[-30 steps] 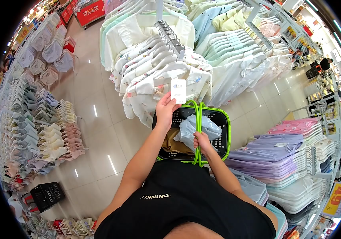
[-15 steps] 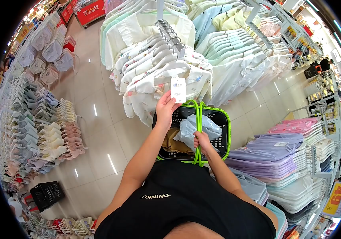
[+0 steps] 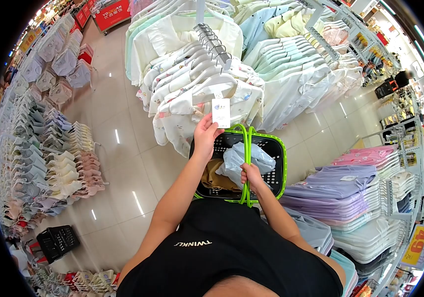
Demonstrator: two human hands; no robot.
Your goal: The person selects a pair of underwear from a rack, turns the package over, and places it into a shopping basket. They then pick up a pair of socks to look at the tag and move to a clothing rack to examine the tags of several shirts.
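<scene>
Between the fingers of my left hand is a white price tag, in front of a printed white garment at the near end of a rack. My right hand is closed around the green handles of a black shopping basket with a green rim. Inside the basket lie a light blue plastic-wrapped item and a brown item.
Pale green and white clothes hang at the upper right. Folded-looking purple garments hang at the right, near a price sign. Underwear racks line the left. Another black basket stands at the lower left.
The price tag is tilted slightly differently and has shifted a little to the left. Both hands keep their holds.
</scene>
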